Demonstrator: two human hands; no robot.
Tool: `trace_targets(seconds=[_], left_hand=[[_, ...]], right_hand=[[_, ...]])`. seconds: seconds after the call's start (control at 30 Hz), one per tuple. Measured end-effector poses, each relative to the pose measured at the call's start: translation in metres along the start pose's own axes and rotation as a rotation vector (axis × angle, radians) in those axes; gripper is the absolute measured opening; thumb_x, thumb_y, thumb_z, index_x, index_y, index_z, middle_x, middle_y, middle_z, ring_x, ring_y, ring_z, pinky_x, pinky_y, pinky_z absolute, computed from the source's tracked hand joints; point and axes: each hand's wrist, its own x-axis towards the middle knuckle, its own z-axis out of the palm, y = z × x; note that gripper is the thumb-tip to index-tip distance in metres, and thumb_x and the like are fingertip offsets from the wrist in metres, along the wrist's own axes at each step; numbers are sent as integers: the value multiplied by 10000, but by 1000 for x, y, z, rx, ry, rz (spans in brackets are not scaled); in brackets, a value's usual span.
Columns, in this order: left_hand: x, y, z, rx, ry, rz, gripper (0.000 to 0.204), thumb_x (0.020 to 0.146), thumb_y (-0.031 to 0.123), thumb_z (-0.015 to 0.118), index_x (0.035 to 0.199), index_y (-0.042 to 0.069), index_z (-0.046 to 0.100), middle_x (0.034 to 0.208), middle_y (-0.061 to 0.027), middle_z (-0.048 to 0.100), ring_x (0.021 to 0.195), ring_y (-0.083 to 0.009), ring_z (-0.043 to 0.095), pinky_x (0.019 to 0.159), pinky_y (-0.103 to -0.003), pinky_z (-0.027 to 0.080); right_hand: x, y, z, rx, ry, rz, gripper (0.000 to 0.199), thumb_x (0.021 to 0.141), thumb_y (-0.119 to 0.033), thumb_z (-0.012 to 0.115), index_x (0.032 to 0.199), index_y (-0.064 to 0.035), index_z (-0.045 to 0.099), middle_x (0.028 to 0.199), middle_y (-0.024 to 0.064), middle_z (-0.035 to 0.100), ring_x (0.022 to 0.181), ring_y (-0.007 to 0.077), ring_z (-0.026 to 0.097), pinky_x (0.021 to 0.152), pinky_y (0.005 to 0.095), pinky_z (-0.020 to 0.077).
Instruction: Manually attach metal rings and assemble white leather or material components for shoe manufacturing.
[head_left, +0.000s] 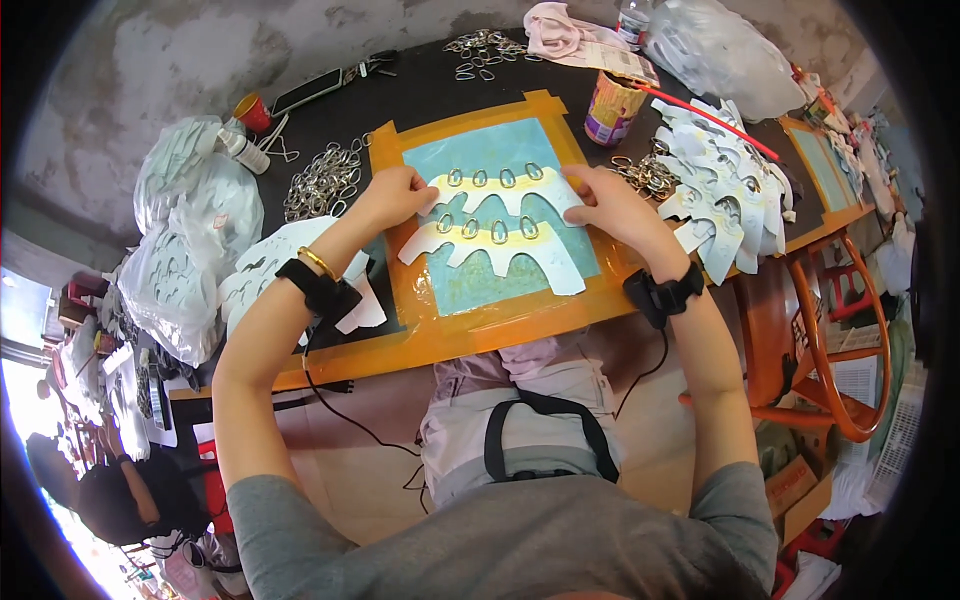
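Note:
Two white, scalloped cut sheets lie one behind the other on a teal board (480, 290). Each has a yellowish strip and a row of several oval metal rings along its upper edge. My left hand (398, 195) is closed at the left end of the far scalloped sheet (512, 198), fingers curled in a pinch. At its other end, the thumb and forefinger of my right hand (612, 208) grip the sheet's edge, one above the other. The near scalloped sheet (550, 258) rests below, touched by neither hand.
Orange tape (400, 345) borders the board. Loose metal rings (325, 180) are heaped left; another ring pile (648, 178) lies right, beside stacked white sheets (735, 190). A can (612, 108) with a red stick (715, 122) stands behind. Plastic bags (190, 250) sit left; a chair (840, 340) stands right.

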Motion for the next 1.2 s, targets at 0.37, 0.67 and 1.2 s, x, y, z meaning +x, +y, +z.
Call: trace_targets(seconds=[0.37, 0.67, 1.2], left_hand=[[-74, 92, -2, -1211, -223, -74, 171, 873, 212, 573, 917, 49, 545, 773, -7, 579, 667, -69, 551, 593, -186, 451], [-167, 159, 180, -1797, -295, -260, 104, 888, 131, 556, 897, 45, 499, 860, -66, 612, 762, -124, 604, 712, -249, 494], [-131, 157, 221, -2109, -660, -88, 359, 924, 130, 420, 1264, 19, 398, 1341, -144, 381, 1120, -246, 475, 953, -389, 398]], right_hand=[[-8, 38, -50, 418, 64, 25, 381, 782, -37, 587, 1160, -72, 556, 833, -14, 572, 776, 57, 512, 693, 202, 414], [-107, 0, -24, 262, 423, -20, 218, 841, -161, 599, 981, 4, 572, 791, 56, 598, 696, 97, 554, 630, 234, 450], [-200, -4, 34, 1097, 114, 528, 266, 934, -208, 472, 725, -45, 490, 584, -26, 448, 458, 17, 364, 415, 166, 272]])
